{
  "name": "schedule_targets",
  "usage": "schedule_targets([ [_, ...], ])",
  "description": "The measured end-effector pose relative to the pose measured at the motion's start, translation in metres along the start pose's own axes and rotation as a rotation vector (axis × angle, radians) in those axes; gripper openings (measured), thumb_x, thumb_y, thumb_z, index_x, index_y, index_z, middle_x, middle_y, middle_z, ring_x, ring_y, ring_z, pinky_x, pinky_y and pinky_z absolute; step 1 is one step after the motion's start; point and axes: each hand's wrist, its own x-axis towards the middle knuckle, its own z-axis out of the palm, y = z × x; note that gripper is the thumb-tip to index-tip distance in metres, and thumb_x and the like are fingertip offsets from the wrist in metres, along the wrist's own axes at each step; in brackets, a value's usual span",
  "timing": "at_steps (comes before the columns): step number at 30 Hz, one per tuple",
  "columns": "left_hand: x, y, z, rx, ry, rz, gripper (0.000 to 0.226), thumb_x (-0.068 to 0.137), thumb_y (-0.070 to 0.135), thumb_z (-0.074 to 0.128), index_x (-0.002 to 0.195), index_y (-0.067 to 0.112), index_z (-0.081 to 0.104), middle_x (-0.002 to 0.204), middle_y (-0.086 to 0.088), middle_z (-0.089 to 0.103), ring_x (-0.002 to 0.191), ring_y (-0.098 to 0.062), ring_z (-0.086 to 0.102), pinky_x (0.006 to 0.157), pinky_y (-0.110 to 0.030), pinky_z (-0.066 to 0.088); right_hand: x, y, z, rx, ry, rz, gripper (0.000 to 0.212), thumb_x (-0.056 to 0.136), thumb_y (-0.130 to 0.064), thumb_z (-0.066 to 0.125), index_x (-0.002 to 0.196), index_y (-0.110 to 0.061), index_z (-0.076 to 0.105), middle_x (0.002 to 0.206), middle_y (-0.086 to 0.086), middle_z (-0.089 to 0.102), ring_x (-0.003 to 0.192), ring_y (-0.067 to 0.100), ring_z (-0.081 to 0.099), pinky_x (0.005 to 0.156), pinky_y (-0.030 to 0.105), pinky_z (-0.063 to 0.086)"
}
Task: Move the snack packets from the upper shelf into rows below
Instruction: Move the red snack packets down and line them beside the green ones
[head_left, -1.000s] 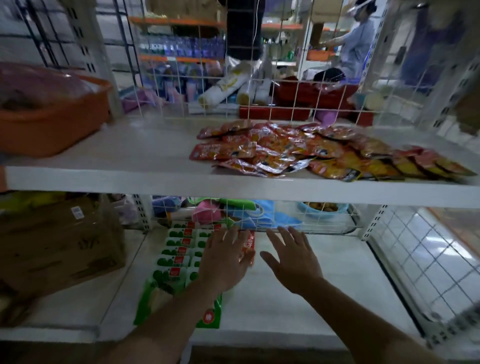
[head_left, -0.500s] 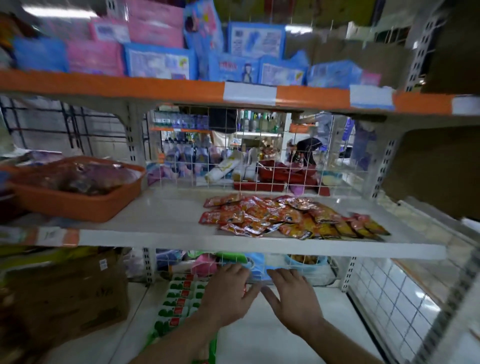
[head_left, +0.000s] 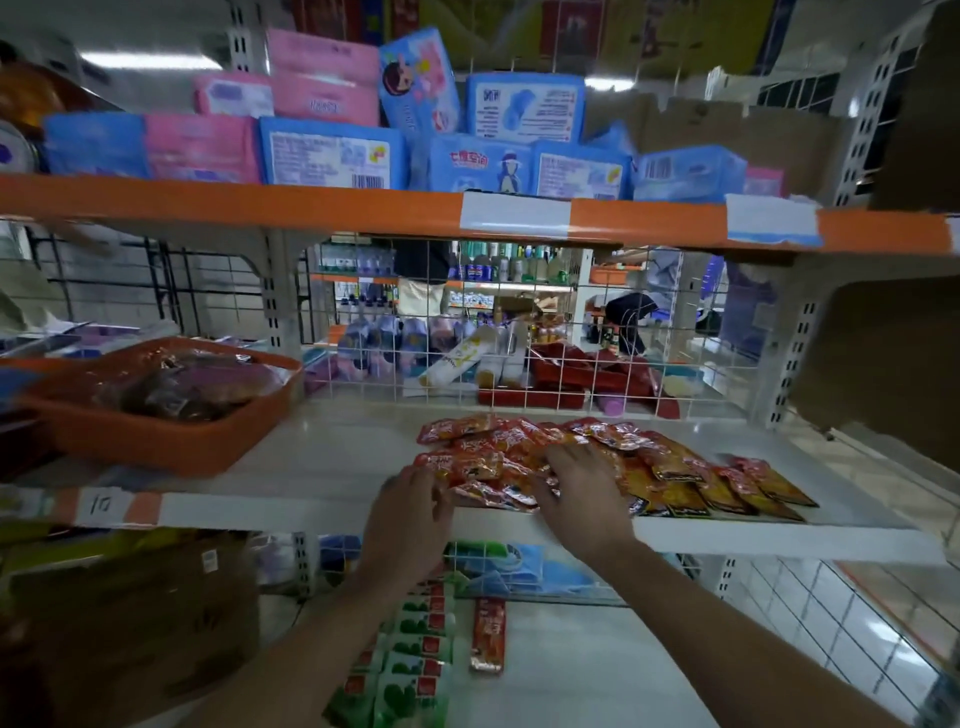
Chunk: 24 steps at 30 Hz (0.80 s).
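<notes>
A heap of red and orange snack packets (head_left: 649, 462) lies on the white middle shelf (head_left: 322, 457). My right hand (head_left: 576, 493) rests flat on the heap's front left part, fingers spread. My left hand (head_left: 410, 514) is at the shelf's front edge, fingertips touching the leftmost packets. Neither hand grips a packet. On the lower shelf (head_left: 597, 670) lies one red packet (head_left: 488, 642) lengthwise, beside a column of green packets (head_left: 410, 660) partly hidden by my left forearm.
An orange basket (head_left: 156, 410) of wrapped goods sits left on the middle shelf. A wire grid (head_left: 519, 332) backs it. Blue and pink packs (head_left: 332, 150) fill the orange-edged top shelf. A cardboard box (head_left: 130, 623) stands lower left. A person is behind the grid.
Both hands rose from the lower shelf to the heap on the middle shelf. The camera tilted upward, bringing the top shelf into view.
</notes>
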Motion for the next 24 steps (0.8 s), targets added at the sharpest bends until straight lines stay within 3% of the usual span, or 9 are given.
schedule_targets([
  [6, 0.031, 0.008, -0.012, 0.074, -0.141, -0.228, 0.047, 0.102, 0.046, 0.043, 0.112, 0.004, 0.061, 0.110, -0.014, 0.055, 0.100, -0.029, 0.057, 0.087, -0.039, 0.048, 0.024, -0.003, 0.013, 0.087, -0.256, 0.175, 0.053, 0.094, -0.044, 0.061, 0.139, -0.018, 0.049, 0.137, 0.008, 0.050, 0.130, 0.027, 0.039, 0.110, 0.038, 0.036],
  [10, 0.049, 0.008, -0.008, 0.073, -0.188, -0.386, 0.071, 0.095, 0.064, 0.045, 0.125, 0.000, 0.057, 0.121, -0.019, 0.056, 0.108, -0.032, 0.058, 0.088, -0.038, 0.050, 0.030, 0.004, 0.020, 0.159, -0.307, 0.284, 0.063, 0.083, -0.052, 0.071, 0.135, -0.021, 0.053, 0.131, 0.005, 0.053, 0.121, 0.023, 0.049, 0.106, 0.040, 0.044],
  [15, 0.059, 0.013, 0.000, 0.212, -0.216, -0.402, 0.098, 0.077, 0.085, 0.048, 0.128, 0.001, 0.053, 0.125, -0.018, 0.053, 0.114, -0.029, 0.053, 0.093, -0.037, 0.047, 0.034, 0.006, 0.016, 0.255, -0.326, 0.313, 0.063, 0.082, -0.038, 0.078, 0.137, -0.018, 0.054, 0.127, 0.003, 0.059, 0.114, 0.019, 0.056, 0.103, 0.033, 0.047],
  [18, 0.066, 0.011, -0.002, 0.252, -0.297, -0.410, 0.104, 0.069, 0.086, 0.056, 0.131, 0.002, 0.050, 0.131, -0.019, 0.050, 0.119, -0.029, 0.050, 0.094, -0.036, 0.047, 0.035, 0.007, 0.014, 0.292, -0.346, 0.333, 0.064, 0.083, -0.034, 0.078, 0.139, -0.016, 0.053, 0.129, 0.004, 0.060, 0.114, 0.018, 0.056, 0.103, 0.031, 0.047],
  [20, 0.073, 0.005, -0.006, 0.169, -0.363, -0.441, 0.104, 0.065, 0.083, 0.064, 0.131, 0.005, 0.050, 0.135, -0.019, 0.048, 0.125, -0.031, 0.047, 0.094, -0.037, 0.046, 0.036, 0.007, 0.013, 0.308, -0.361, 0.342, 0.065, 0.083, -0.034, 0.078, 0.141, -0.016, 0.051, 0.132, 0.005, 0.057, 0.118, 0.019, 0.055, 0.106, 0.032, 0.046],
  [24, 0.075, -0.001, -0.010, -0.075, -0.388, -0.518, 0.123, 0.054, 0.069, 0.084, 0.142, 0.005, 0.028, 0.141, -0.017, 0.045, 0.131, -0.034, 0.045, 0.104, -0.044, 0.045, 0.037, 0.010, 0.013, 0.301, -0.378, 0.347, 0.060, 0.086, -0.030, 0.075, 0.139, -0.015, 0.050, 0.133, 0.006, 0.054, 0.120, 0.023, 0.053, 0.103, 0.033, 0.046],
])
